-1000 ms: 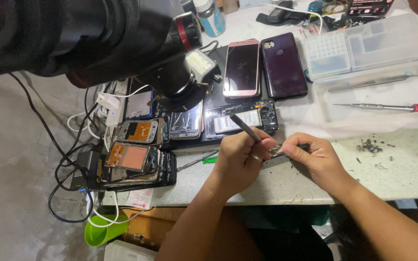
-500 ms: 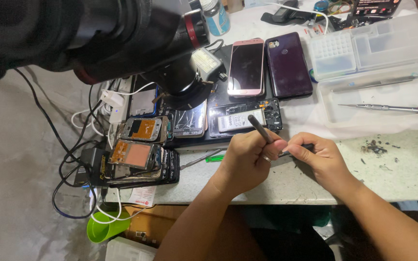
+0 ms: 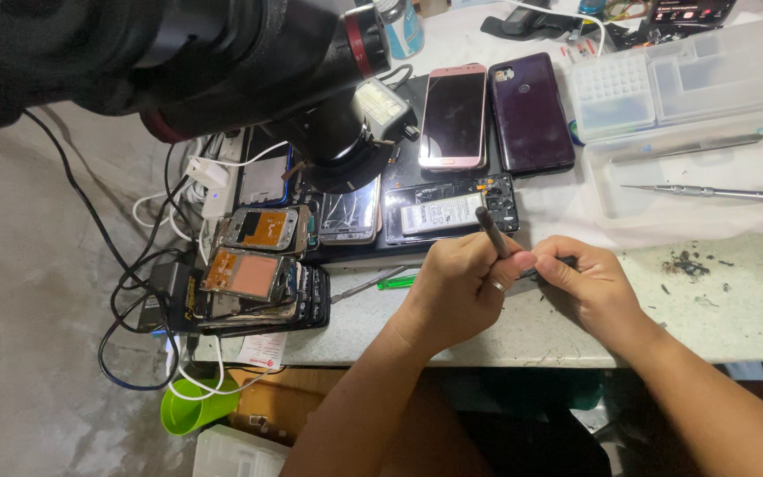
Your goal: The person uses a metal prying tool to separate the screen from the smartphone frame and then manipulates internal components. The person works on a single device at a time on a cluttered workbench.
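Note:
My left hand (image 3: 457, 287) grips a dark pen-like tool (image 3: 492, 230) that sticks up and away from the fist. My right hand (image 3: 585, 281) pinches a small dark part (image 3: 567, 262) against the tabletop, thumb touching the left hand's fingers. Both hands rest on the speckled worktop (image 3: 735, 309) near its front edge. Just beyond them lies an opened phone (image 3: 452, 210) showing its battery and circuit board. What sits under the fingers is hidden.
A big black microscope arm (image 3: 249, 62) overhangs the left. Beneath and beside it lie stripped phone frames (image 3: 258, 265), cables, a pink phone (image 3: 455, 115) and a purple phone (image 3: 530, 110). Clear parts boxes (image 3: 682, 79), a red-tipped screwdriver (image 3: 708, 191) and debris (image 3: 686, 263) are at right.
The view has shifted slightly. Both hands stay together at the same spot, and the dark tool in my left hand has tilted a little more upright.

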